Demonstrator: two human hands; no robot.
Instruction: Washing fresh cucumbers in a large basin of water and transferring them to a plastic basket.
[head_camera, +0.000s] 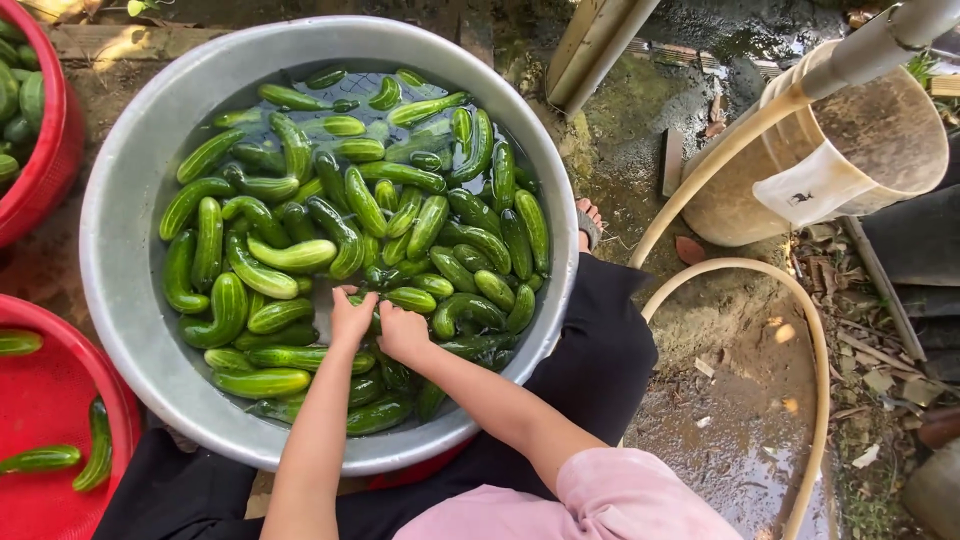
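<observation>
Gripping one dark cucumber (378, 278) together, left hand (350, 318) and right hand (403, 333), fingers curled shut.

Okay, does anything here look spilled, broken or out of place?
Nothing stands out. Both hands are together among the cucumbers floating in the metal basin, and the water stays inside it. The ground by the hose is wet and muddy, with scattered litter, but nothing looks tipped over or damaged.

White label (812, 186) on tan bucket (880, 140)
</observation>
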